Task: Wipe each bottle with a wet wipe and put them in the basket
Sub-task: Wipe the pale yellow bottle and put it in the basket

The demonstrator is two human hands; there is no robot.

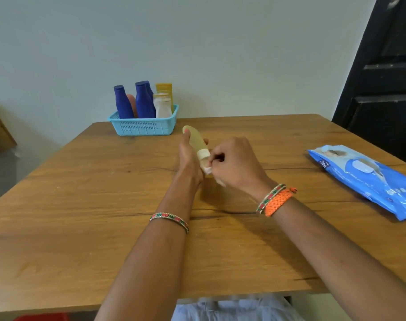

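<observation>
Far ahead of my left hand and a little to its left, the blue basket (143, 129) stands at the back edge of the table (81, 228), already crowded with upright bottles: dark blue ones (123, 103), a pinkish one tucked between them, a pale one with a clear cap (162, 106) and a yellow one behind it.

My left hand (189, 158) is curled round the pale yellow bottle (195, 137), thumb lying along its side, holding it tilted above the table with its rounded end pointing away from me and its white-capped end toward me. Touching it from the right, my right hand (236, 165) is clenched on a wet wipe (207, 169), fingers bunched and pressing the wipe against the cap end of the bottle.

So I judge the step in hand to be the wiping of what looks like the last bottle, since I see none loose on the table. The next move calls for working the wipe up the body toward the far end, then reaching forward and left to stand it in the little room left in the basket.

Well off to the right of my right hand lies the blue pack of wipes (368, 179), flat on the table.
</observation>
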